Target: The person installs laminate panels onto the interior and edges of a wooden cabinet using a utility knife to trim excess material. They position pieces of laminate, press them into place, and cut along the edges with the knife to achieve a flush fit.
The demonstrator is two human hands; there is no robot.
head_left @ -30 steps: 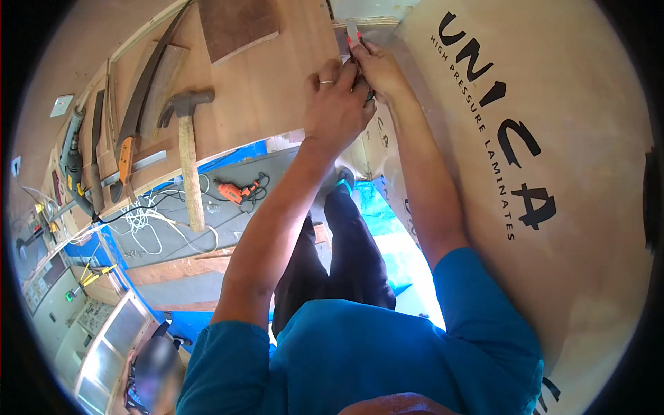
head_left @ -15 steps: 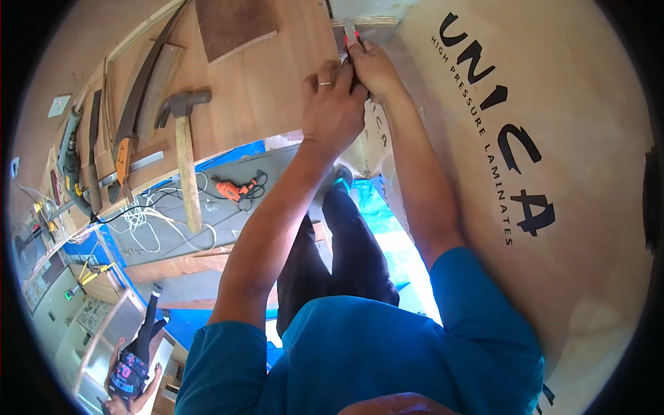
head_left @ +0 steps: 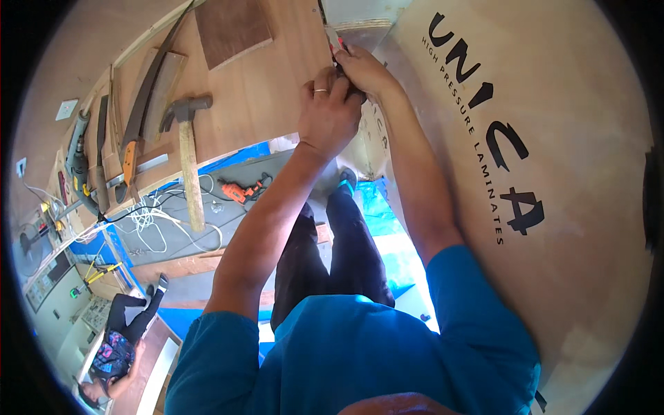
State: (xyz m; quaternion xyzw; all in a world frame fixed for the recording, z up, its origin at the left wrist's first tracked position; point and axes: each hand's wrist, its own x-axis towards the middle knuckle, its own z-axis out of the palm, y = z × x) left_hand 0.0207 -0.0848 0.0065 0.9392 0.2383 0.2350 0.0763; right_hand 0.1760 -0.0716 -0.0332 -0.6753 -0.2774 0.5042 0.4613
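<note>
At the far right corner of the wooden worktop point(head_left: 259, 90), my left hand point(head_left: 327, 114) and my right hand point(head_left: 364, 69) are close together, both closed around a flat-bladed tool point(head_left: 333, 38) that looks like a chisel. Its metal blade points away from me, toward the gap between worktop and panel. Red and black parts of its handle show between the fingers, while my hands hide the rest. My right hand grips nearer the blade; the left is lower, with a ring on one finger.
A claw hammer point(head_left: 187, 159), handsaw point(head_left: 142, 104), drill point(head_left: 77, 162) and brown board point(head_left: 234, 31) lie on the worktop. A large printed panel point(head_left: 553, 138) stands along my right. Below are an orange power tool point(head_left: 242, 191) and white cables point(head_left: 149, 221). Another person point(head_left: 117, 353) is at lower left.
The blade and my right hand have shifted slightly left in the picture. Both hands keep their hold. At lower left, the other person's posture has changed, with legs bent.
</note>
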